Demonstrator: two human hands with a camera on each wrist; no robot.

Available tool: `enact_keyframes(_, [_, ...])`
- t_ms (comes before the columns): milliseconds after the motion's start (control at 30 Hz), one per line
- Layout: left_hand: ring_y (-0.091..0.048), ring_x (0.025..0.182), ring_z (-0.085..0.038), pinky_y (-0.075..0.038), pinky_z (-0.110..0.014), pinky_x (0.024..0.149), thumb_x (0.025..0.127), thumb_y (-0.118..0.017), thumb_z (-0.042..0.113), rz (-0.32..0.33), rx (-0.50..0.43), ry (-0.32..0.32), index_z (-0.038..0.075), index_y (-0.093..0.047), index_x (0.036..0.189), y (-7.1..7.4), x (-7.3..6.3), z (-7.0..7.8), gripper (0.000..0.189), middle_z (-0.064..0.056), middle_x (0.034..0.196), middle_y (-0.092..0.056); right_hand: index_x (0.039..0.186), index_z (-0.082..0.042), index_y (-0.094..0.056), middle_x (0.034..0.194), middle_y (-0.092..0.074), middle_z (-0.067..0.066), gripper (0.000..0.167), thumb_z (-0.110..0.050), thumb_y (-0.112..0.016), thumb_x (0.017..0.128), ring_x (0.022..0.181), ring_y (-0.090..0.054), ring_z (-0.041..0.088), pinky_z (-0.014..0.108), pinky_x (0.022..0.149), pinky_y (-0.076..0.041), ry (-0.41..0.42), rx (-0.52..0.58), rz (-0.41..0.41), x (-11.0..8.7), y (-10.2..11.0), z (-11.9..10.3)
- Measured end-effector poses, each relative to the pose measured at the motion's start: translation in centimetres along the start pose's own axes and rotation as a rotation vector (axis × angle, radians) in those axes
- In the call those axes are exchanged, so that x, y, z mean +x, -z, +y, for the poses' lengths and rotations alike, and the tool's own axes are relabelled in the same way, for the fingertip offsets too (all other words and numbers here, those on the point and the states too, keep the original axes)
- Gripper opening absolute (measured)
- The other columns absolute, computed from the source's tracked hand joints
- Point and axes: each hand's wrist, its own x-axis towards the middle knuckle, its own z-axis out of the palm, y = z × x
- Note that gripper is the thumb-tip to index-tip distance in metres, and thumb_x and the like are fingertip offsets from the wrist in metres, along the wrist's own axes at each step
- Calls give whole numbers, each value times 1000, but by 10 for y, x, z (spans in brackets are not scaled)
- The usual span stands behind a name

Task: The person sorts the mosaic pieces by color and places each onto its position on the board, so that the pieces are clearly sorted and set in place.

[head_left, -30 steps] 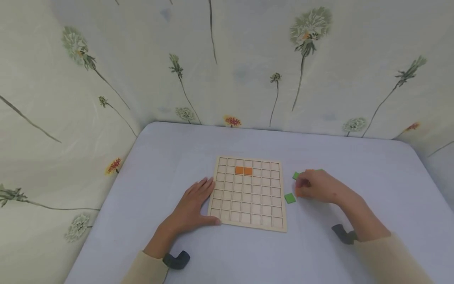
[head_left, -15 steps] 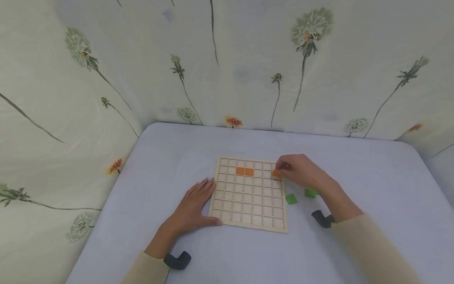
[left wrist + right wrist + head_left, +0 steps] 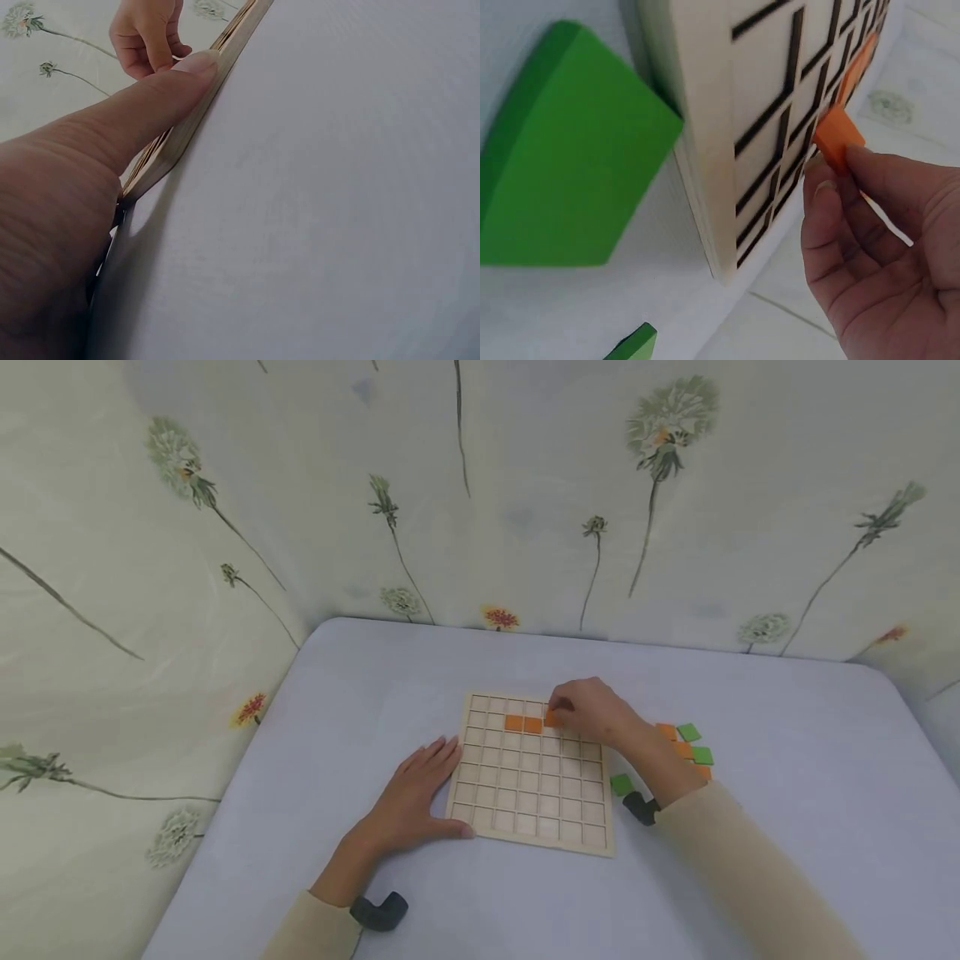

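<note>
My right hand (image 3: 596, 710) pinches a small orange square tile (image 3: 838, 136) between thumb and fingertips. It is over the wooden grid board (image 3: 517, 793), in the second row from the far edge, and the tile tilts close above the cells in the right wrist view. Just left of it, two orange tiles (image 3: 522, 724) lie side by side in that row's cells. My left hand (image 3: 408, 797) lies spread at the board's left side, fingertips along the edge. Its thumb (image 3: 169, 97) presses on the near left corner, seen in the left wrist view.
A green tile (image 3: 622, 784) lies close to the board's right edge. Further right, several orange and green tiles (image 3: 683, 750) are scattered on the white table (image 3: 360, 685), partly behind the right forearm. A flower-patterned sheet (image 3: 540, 485) stands behind and to the left.
My right hand has taken an orange tile from the loose ones at the right and carried it left over the board, beside the two orange tiles. The left hand stays in place.
</note>
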Motion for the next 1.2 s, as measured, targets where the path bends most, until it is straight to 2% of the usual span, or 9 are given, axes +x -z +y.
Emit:
enact_keyframes(167, [-9, 161, -17, -10, -39, 129, 79, -80, 70, -2, 12, 2, 12, -25, 167, 1, 0, 1, 119, 1, 173, -19, 101, -8, -79, 99, -76, 6, 14, -5, -65, 99, 94, -68, 24, 46, 87, -58, 9, 8, -16, 0, -6, 4])
enact_keyframes(333, [-9, 161, -18, -10, -39, 129, 78, -81, 70, -1, 12, 9, 13, -25, 167, 1, -1, 2, 120, 1, 173, -19, 104, -5, -80, 102, -75, 7, 14, -5, -67, 99, 97, -68, 26, 46, 88, -58, 26, -11, 6, -3, -10, 0])
enact_keyframes(433, [-8, 161, -18, -9, -39, 129, 78, -81, 70, -1, 6, 9, 13, -25, 167, 2, -1, 2, 120, 1, 173, -19, 104, -4, -80, 99, -71, 6, 13, -6, -68, 99, 92, -65, 24, 44, 84, -58, 22, -60, 19, -5, -12, -4])
enact_keyframes(667, [-8, 161, -17, -9, -39, 129, 78, -81, 69, 3, 2, 5, 13, -25, 167, 1, -2, 2, 119, 1, 173, -19, 94, -7, -72, 92, -60, 5, 9, -8, -66, 101, 80, -57, 21, 38, 73, -55, -24, -122, 15, -8, -14, -10])
enact_keyframes(900, [-8, 161, -18, -9, -39, 129, 79, -81, 69, 3, 0, 1, 13, -24, 167, 1, -2, 2, 119, 1, 174, -18, 94, -10, -72, 92, -62, 4, 7, -15, -70, 99, 83, -58, 23, 40, 75, -54, -90, -87, 17, -17, -14, -1])
enact_keyframes(1200, [-10, 160, -18, -12, -42, 129, 77, -83, 68, 20, -2, -5, 12, -26, 167, 1, -2, 2, 119, 1, 173, -20, 100, -7, -75, 94, -66, 4, 8, -14, -70, 99, 86, -60, 23, 44, 80, -55, -101, -64, 35, -37, -3, 16])
